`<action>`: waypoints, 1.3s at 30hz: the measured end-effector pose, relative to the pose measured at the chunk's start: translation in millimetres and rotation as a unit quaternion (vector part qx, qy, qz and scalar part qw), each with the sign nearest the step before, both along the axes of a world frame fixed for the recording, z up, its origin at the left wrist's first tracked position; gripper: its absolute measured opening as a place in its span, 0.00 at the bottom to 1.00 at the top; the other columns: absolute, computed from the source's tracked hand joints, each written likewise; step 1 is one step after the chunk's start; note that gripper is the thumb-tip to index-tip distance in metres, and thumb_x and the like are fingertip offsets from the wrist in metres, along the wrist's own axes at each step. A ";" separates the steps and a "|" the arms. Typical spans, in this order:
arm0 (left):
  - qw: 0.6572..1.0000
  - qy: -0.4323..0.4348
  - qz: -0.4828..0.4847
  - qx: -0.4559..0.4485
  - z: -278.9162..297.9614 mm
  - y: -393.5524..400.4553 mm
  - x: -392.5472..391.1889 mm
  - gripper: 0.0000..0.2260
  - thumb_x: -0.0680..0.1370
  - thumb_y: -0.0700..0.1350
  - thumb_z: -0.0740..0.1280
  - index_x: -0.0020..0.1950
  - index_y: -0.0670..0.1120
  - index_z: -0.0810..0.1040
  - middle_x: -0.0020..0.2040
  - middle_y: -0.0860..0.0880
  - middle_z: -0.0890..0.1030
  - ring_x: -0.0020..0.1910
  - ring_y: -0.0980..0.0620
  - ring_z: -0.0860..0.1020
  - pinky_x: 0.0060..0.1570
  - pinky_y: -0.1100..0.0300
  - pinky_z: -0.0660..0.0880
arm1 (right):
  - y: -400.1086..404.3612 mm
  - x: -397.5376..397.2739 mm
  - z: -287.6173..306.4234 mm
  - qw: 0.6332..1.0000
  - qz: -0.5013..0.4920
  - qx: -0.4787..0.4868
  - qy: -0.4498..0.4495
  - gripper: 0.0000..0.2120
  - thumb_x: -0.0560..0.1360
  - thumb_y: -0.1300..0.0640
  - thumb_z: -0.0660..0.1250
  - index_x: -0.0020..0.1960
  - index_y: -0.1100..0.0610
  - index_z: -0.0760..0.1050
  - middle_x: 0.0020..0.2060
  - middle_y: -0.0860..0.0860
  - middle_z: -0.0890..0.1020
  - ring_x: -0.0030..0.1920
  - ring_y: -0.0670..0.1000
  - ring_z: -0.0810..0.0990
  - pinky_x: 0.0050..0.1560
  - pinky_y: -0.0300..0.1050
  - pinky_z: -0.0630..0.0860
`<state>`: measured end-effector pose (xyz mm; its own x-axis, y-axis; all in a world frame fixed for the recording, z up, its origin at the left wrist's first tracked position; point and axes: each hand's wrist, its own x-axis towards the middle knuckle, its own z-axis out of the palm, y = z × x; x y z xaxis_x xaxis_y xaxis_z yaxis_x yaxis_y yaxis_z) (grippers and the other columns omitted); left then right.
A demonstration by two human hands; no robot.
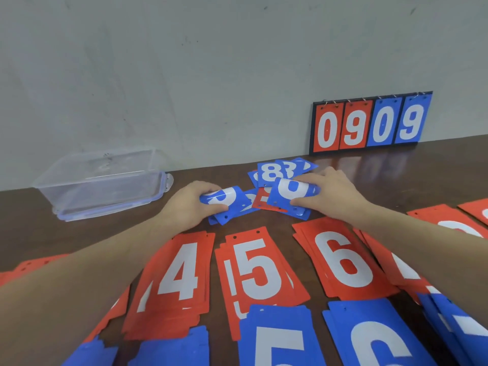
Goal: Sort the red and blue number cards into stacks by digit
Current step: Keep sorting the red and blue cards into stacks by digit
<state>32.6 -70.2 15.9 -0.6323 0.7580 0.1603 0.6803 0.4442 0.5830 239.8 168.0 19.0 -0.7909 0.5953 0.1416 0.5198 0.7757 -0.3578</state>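
Near the back edge of the bench (79, 233) lies a loose heap of unsorted cards (274, 180), mostly blue with a red one showing; the left hand (190, 204) grips a curled blue card (224, 199) at the heap's left side, and the right hand (327, 194) pinches another blue card (290, 194) at its right. Toward the front edge lie sorted stacks: red 4 stack (177, 283), red 5 stack (258, 276), red 6 stack (343, 260), with blue 5 stack (280, 339) and blue 6 stack (375, 336) in front of them. A clear plastic box (105, 183) sits at the back left, and a flip scoreboard (369, 122) reading 0909 leans on the wall at the back right.
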 end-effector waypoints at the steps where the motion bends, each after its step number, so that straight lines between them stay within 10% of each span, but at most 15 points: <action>1: 1.000 -0.009 0.000 0.022 3.6 -1.8 2.2 0.11 0.73 0.50 0.77 0.54 0.56 0.82 0.54 0.59 0.80 0.53 0.62 0.77 0.50 0.71 0.71 | -2.2 1.5 2.4 0.999 0.001 -0.029 0.022 0.31 0.70 0.36 0.73 0.70 0.37 0.71 0.66 0.50 0.73 0.65 0.54 0.72 0.65 0.51 0.73; 7: 0.983 -0.144 0.017 0.113 23.8 -21.3 25.4 0.17 0.74 0.41 0.76 0.59 0.58 0.81 0.46 0.64 0.83 0.39 0.72 0.79 0.38 0.80 0.70 | -21.6 11.4 16.8 0.969 0.024 -0.194 0.149 0.27 0.73 0.54 0.76 0.69 0.43 0.72 0.59 0.48 0.78 0.49 0.43 0.80 0.37 0.32 0.76; 12: 0.967 -0.181 0.038 0.173 32.5 -39.6 46.2 0.18 0.75 0.37 0.74 0.61 0.54 0.81 0.47 0.60 0.84 0.41 0.68 0.81 0.41 0.74 0.76 | -46.1 21.8 23.1 0.939 0.040 -0.285 0.191 0.41 0.74 0.64 0.73 0.78 0.43 0.57 0.60 0.53 0.81 0.55 0.54 0.84 0.57 0.59 0.81; 16: 0.955 -0.225 0.033 0.190 33.6 -55.7 60.1 0.31 0.73 0.31 0.73 0.72 0.55 0.74 0.56 0.54 0.85 0.52 0.54 0.84 0.56 0.55 0.81 | -67.5 31.8 30.8 0.932 0.053 -0.305 0.187 0.53 0.75 0.66 0.71 0.80 0.43 0.35 0.54 0.55 0.85 0.52 0.60 0.85 0.52 0.60 0.82; 20: 0.955 -0.239 0.025 0.174 40.5 -78.4 79.0 0.41 0.74 0.29 0.71 0.73 0.64 0.58 0.53 0.64 0.77 0.51 0.55 0.83 0.48 0.59 0.81 | -87.0 41.5 37.6 0.945 0.044 -0.292 0.140 0.28 0.74 0.63 0.72 0.70 0.56 0.65 0.47 0.54 0.86 0.42 0.51 0.85 0.45 0.45 0.82; 24: 0.955 -0.253 0.048 0.149 41.1 -104.3 89.8 0.32 0.75 0.31 0.71 0.74 0.48 0.61 0.58 0.50 0.83 0.56 0.47 0.83 0.61 0.44 0.78 | -111.2 52.6 49.1 0.952 0.059 -0.272 0.126 0.05 0.78 0.57 0.70 0.52 0.54 0.77 0.43 0.51 0.85 0.38 0.44 0.82 0.42 0.38 0.77; 30: 0.944 -0.267 0.058 0.185 47.3 -138.4 99.1 0.27 0.77 0.31 0.68 0.68 0.54 0.63 0.45 0.51 0.87 0.47 0.50 0.86 0.52 0.53 0.80 | -131.7 63.0 59.5 0.933 0.083 -0.304 0.172 0.13 0.81 0.48 0.66 0.55 0.56 0.81 0.45 0.56 0.86 0.43 0.54 0.85 0.51 0.51 0.78; 33: 0.943 -0.259 0.086 0.193 52.3 -149.8 103.8 0.19 0.78 0.34 0.69 0.64 0.50 0.68 0.40 0.52 0.87 0.41 0.53 0.85 0.37 0.64 0.76 | -135.2 68.9 64.2 0.938 0.104 -0.293 0.154 0.12 0.84 0.46 0.60 0.61 0.50 0.76 0.39 0.54 0.85 0.30 0.51 0.81 0.34 0.45 0.76; 39: 0.921 -0.305 0.087 0.225 62.6 -158.2 114.8 0.06 0.79 0.41 0.71 0.55 0.48 0.79 0.49 0.48 0.87 0.49 0.49 0.86 0.52 0.53 0.80 | -130.1 83.1 68.1 0.948 0.095 -0.275 0.130 0.10 0.79 0.57 0.68 0.59 0.55 0.71 0.45 0.60 0.83 0.35 0.51 0.78 0.34 0.43 0.74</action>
